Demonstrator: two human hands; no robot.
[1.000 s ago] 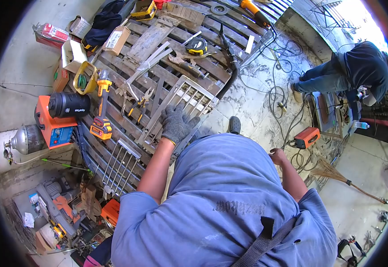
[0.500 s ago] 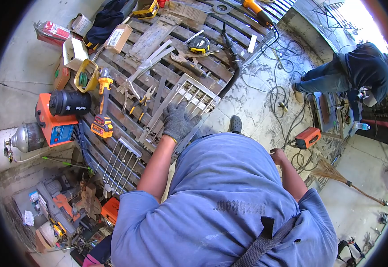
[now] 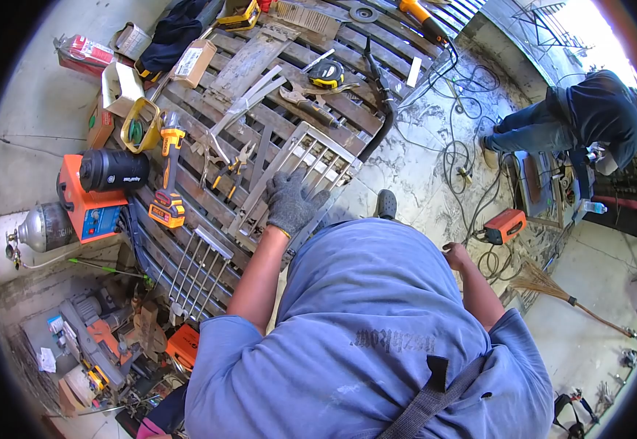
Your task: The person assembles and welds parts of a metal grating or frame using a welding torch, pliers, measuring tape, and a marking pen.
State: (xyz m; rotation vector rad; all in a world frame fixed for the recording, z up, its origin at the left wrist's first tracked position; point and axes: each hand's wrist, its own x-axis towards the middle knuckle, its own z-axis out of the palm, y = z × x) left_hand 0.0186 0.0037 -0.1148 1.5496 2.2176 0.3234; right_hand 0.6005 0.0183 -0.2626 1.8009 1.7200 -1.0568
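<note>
My left hand (image 3: 294,202), in a grey work glove, lies on a metal grille with parallel bars (image 3: 318,165), its fingers spread over the near end of the frame. The grille rests on the slatted metal workbench (image 3: 200,196). Just left of this hand are yellow-and-black pliers (image 3: 234,170). Low at my right side hangs my bare right hand (image 3: 456,256), apart from the bench; its fingers are mostly hidden, and no object shows in it. A second barred grille (image 3: 200,274) lies at the bench's near left edge.
A cordless angle grinder (image 3: 168,179), a tape measure (image 3: 326,73) and an adjustable wrench (image 3: 311,106) lie on the bench. An orange machine (image 3: 99,212) stands left. Cables (image 3: 456,161) and an orange box (image 3: 505,226) are on the floor. A co-worker (image 3: 589,117) bends over at right.
My gloved left hand shifts very slightly on the grille. My right hand stays where it was.
</note>
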